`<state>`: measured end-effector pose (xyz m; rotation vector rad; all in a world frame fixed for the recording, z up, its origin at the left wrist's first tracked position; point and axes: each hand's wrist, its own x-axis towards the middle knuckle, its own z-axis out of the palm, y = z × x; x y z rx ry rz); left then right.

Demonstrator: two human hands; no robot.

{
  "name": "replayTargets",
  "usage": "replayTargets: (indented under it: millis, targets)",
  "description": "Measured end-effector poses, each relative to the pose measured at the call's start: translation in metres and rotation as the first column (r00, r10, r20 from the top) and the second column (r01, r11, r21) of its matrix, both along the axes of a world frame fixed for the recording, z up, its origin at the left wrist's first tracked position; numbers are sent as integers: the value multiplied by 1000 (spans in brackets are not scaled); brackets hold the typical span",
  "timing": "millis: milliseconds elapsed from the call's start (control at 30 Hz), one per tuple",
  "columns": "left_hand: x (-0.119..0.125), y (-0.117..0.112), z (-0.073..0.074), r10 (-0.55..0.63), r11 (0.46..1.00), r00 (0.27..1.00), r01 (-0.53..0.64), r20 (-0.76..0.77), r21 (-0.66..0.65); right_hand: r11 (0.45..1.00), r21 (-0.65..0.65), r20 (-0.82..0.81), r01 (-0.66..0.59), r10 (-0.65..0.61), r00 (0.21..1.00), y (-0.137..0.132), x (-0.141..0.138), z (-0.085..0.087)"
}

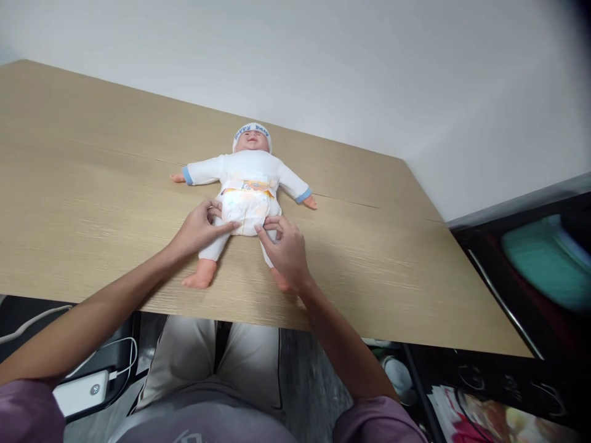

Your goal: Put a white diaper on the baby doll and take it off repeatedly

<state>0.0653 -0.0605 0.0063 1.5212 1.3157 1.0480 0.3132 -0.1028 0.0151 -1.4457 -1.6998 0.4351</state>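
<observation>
- Left fingers (228,226) lie half curled on the near-left edge of a diaper (244,209). The thumb is raised beside the doll's hip. Whether they pinch the diaper or only press it cannot be told.
- Right fingers (264,234) curl at the diaper's near-right edge, tips touching it. A firm grip cannot be confirmed.
- The left hand (198,231) rests over the doll's thigh; the right hand (290,252) covers the other leg.
- The doll (252,169) lies face up on a wooden table (92,184), arms spread, in a white suit and cap (252,130), feet toward the person.
- The doll looks light, with a soft body and harder limbs; the diaper looks soft and crinkly. The trunk or the diaper's side edges seem the best holds.
- Below the doll, under the table edge, a white power bank (80,394) sits by the person's knees.
</observation>
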Motion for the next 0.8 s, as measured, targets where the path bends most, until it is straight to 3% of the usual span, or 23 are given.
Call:
replayTargets:
  millis: [200, 367, 633, 733, 800]
  targets:
    - [-2, 1, 4, -102, 995, 995, 101, -11, -5, 998, -44, 56, -47, 50, 997, 1, 0, 4]
    - [-1, 0, 4, 16, 999, 1000, -17, -10, -46, 994, -92, 5, -66, 67, 998, 3, 2, 5]
    - [-5, -6, 19, -96, 993, 968, 109, -232, 47, 994, -96, 16, -53, 55, 998, 1, 0, 5]
    - [-6, -5, 23, -138, 990, 965, 139, -224, -8, 995, -92, 20, -47, 49, 999, 1, 0, 4]
    - [-7, -3, 24, -147, 988, 979, 138, -141, -74, 995, -89, 22, -52, 54, 998, 1, 0, 4]
